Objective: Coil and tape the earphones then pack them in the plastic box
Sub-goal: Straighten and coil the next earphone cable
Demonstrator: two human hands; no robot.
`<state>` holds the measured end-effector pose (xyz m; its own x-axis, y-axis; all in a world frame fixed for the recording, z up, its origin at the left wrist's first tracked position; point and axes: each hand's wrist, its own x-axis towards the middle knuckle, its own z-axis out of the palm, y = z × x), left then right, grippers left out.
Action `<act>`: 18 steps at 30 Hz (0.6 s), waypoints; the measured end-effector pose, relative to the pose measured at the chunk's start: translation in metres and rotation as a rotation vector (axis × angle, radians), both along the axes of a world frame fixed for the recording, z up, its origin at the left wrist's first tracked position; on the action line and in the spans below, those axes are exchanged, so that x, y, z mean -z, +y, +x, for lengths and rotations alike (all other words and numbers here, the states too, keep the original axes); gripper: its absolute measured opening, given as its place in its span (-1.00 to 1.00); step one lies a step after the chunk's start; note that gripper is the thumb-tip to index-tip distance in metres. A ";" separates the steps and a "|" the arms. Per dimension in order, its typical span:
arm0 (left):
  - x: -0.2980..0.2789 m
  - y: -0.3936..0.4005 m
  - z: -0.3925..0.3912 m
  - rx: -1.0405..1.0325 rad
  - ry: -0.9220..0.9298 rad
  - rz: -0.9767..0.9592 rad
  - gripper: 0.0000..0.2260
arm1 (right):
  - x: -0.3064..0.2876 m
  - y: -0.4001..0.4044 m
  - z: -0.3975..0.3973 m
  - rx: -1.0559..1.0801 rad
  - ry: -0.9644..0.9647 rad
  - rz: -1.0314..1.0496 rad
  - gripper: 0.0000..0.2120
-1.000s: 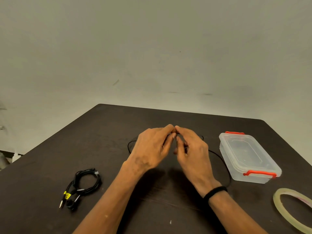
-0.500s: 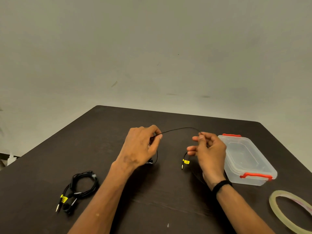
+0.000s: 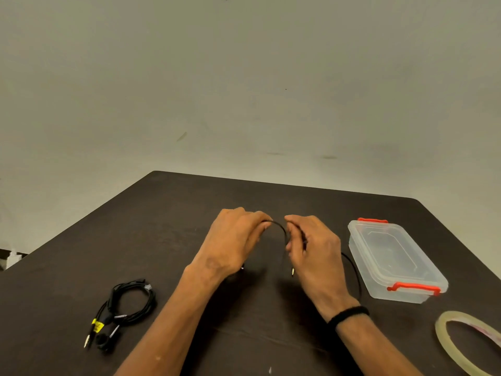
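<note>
Over the middle of the dark table, my left hand (image 3: 235, 241) and my right hand (image 3: 311, 246) both pinch a thin black earphone cable (image 3: 280, 229). A short arc of it bridges the small gap between them. More of this cable loops out past my right wrist, and its plug tip hangs below my right hand. A clear plastic box (image 3: 393, 260) with red latches and its lid on sits to the right. A roll of clear tape (image 3: 469, 343) lies flat at the near right. A second pair of black earphones (image 3: 130, 302), coiled, lies at the near left.
The dark table (image 3: 162, 226) ends at a far edge against a plain pale wall. Its left edge runs diagonally down to the left. A small pale object (image 3: 12, 260) shows past that left edge.
My hands were apart with the cable stretched between them half a second ago. They have now come close together, and the cable forms a short arc.
</note>
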<state>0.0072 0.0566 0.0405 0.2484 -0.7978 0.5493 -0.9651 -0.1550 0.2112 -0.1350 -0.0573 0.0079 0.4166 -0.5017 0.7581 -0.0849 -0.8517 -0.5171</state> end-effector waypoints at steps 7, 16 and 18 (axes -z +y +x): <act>0.000 0.001 -0.005 0.049 -0.001 0.025 -0.73 | -0.004 0.006 -0.001 -0.141 0.062 -0.031 -0.72; 0.005 0.003 0.012 -0.080 0.052 -0.019 -0.79 | -0.005 -0.010 -0.003 0.051 -0.107 0.222 -0.90; 0.006 0.006 0.018 -0.112 0.064 -0.022 -0.81 | -0.005 -0.015 -0.005 0.082 -0.193 0.356 -0.90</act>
<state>0.0253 0.0630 0.0345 0.3707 -0.7512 0.5462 -0.9263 -0.2559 0.2766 -0.1401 -0.0720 0.0125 0.2310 -0.7723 0.5917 -0.0178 -0.6114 -0.7911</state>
